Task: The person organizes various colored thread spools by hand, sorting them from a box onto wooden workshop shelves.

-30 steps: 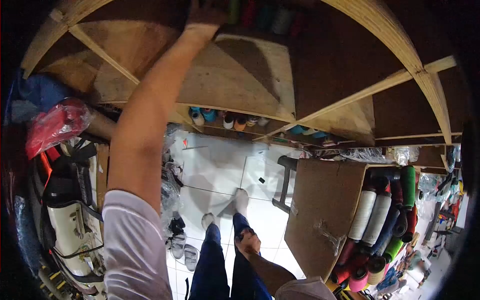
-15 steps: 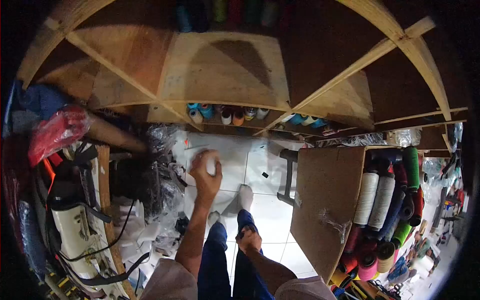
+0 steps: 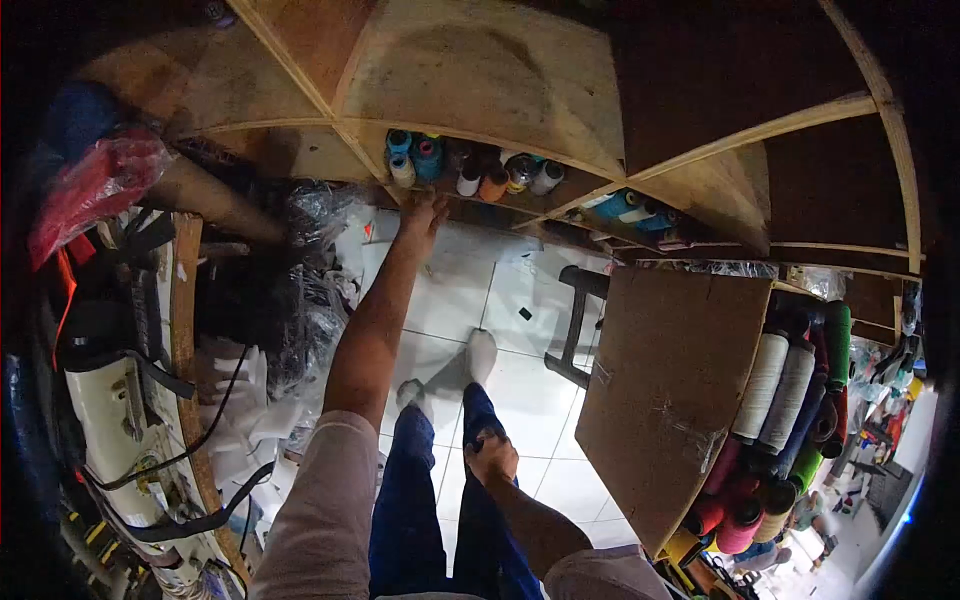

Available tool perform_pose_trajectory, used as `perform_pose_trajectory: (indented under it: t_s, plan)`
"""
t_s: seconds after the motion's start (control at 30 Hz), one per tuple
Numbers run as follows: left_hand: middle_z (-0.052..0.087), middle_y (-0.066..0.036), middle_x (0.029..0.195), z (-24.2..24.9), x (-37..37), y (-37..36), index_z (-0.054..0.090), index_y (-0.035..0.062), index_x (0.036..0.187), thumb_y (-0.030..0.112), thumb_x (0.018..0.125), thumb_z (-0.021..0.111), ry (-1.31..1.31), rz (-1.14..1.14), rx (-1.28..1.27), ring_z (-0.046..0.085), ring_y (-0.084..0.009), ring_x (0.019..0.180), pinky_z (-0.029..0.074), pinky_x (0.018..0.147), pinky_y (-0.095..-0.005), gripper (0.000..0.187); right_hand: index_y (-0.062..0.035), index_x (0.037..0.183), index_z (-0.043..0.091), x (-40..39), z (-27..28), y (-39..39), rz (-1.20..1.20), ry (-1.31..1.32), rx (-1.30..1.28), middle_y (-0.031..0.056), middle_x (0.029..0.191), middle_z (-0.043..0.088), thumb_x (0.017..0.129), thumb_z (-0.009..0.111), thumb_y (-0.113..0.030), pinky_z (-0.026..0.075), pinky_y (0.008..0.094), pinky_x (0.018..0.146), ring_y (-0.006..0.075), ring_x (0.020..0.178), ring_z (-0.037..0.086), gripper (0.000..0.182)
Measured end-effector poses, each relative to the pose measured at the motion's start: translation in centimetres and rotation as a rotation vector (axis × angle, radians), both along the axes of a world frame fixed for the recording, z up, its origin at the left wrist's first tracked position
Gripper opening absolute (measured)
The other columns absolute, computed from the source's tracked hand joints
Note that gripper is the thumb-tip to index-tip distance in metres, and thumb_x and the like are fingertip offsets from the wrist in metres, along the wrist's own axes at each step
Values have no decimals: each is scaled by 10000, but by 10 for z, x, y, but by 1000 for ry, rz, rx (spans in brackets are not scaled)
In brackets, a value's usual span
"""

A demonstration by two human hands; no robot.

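My left hand [image 3: 424, 214] reaches up to the front edge of the lower wooden shelf [image 3: 470, 212], just below a white thread cone [image 3: 402, 172] and two blue thread cones [image 3: 428, 158]. Its fingers are partly lost in shadow, and whether anything is in them does not show. Down at my knee, my right hand [image 3: 492, 460] is closed around a small dark thing [image 3: 488, 436] that I cannot make out. Farther right on that shelf stand an orange thread cone [image 3: 494, 184] and several others.
A cardboard box [image 3: 670, 380] full of thread spools [image 3: 765, 385] stands at right, beside a dark stool [image 3: 570, 330]. On the left are a cream machine [image 3: 118, 430], crumpled clear plastic [image 3: 320, 290] and a red plastic-wrapped bundle [image 3: 100, 190]. A small black piece lies on the tiles [image 3: 510, 400].
My left hand, which was over the floor with a pale rounded thing at its fingers, has moved up to the shelf edge. My right hand stays at my knee. The view has shifted.
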State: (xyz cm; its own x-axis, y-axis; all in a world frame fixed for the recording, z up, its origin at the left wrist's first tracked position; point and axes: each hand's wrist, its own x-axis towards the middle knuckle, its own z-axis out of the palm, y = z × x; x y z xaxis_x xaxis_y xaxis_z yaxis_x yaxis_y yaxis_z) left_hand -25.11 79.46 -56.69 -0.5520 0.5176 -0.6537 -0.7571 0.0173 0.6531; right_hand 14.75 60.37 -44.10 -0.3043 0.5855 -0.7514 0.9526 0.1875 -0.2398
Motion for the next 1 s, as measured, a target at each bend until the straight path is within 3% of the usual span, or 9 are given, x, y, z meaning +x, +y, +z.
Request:
perform_pose_trajectory:
  t_s: [0.1,0.23,0.33,0.47,0.5,0.63,0.7,0.8,1.0]
  plan:
    - [616,-31,1119,22,0,23,506,137,1202,164,1012,505,-163,264,43,648,-237,1015,581,797,-385,192,-99,1097,636,1,0,1,-4,-18,-22,127,1109,632,766,699,-311,511,442,891,329,1032,626,397]
    - [578,-18,1266,5,-15,38,454,198,1279,-13,974,432,-114,297,66,629,-235,1056,586,841,-368,372,-100,1097,643,1,-4,5,34,-35,-13,148,1153,620,770,692,-346,498,454,914,341,1057,616,412]
    - [582,-3,1196,17,-13,38,480,206,1241,117,992,539,-88,329,74,626,-183,996,539,778,-350,271,-99,1012,643,1,-3,5,7,-9,22,120,1060,652,768,717,-312,516,440,866,320,993,639,333]
    - [597,-19,1154,4,-30,46,474,168,1245,131,1003,519,-97,180,221,648,-202,971,562,741,-293,249,-88,1012,642,1,-4,8,16,32,30,122,1057,652,769,718,-301,514,437,881,322,996,639,332]
    - [598,-45,1131,19,-29,50,464,140,1261,100,993,522,-181,214,81,648,-200,968,575,719,-273,277,-87,1011,637,-1,-3,10,7,23,26,120,1053,650,765,720,-300,513,436,887,320,1001,637,336]
    - [592,-65,1124,14,-22,44,463,114,1268,170,995,548,-145,289,180,643,-186,957,584,718,-277,291,-90,1039,638,-3,1,13,2,11,8,116,1068,651,757,720,-298,512,428,902,315,1026,634,360]
    - [580,-82,1249,14,-18,38,372,144,1391,230,991,558,-14,120,188,621,-264,1098,561,912,-372,450,-90,1044,640,-3,0,12,6,-5,7,115,1071,652,759,718,-299,512,425,902,315,1028,634,362]
    - [580,-77,1252,18,-13,31,421,129,1359,195,1002,537,-97,143,-12,608,-242,1118,552,896,-372,381,-95,1052,640,-3,0,12,3,13,15,115,1064,650,766,712,-304,506,425,910,315,1034,630,362]
    - [588,-61,1053,-12,36,4,531,76,1191,15,891,599,147,65,79,626,-179,925,514,871,-341,314,-105,1022,643,-4,-4,11,18,1,32,109,1082,650,773,710,-336,512,431,888,312,1012,635,346]
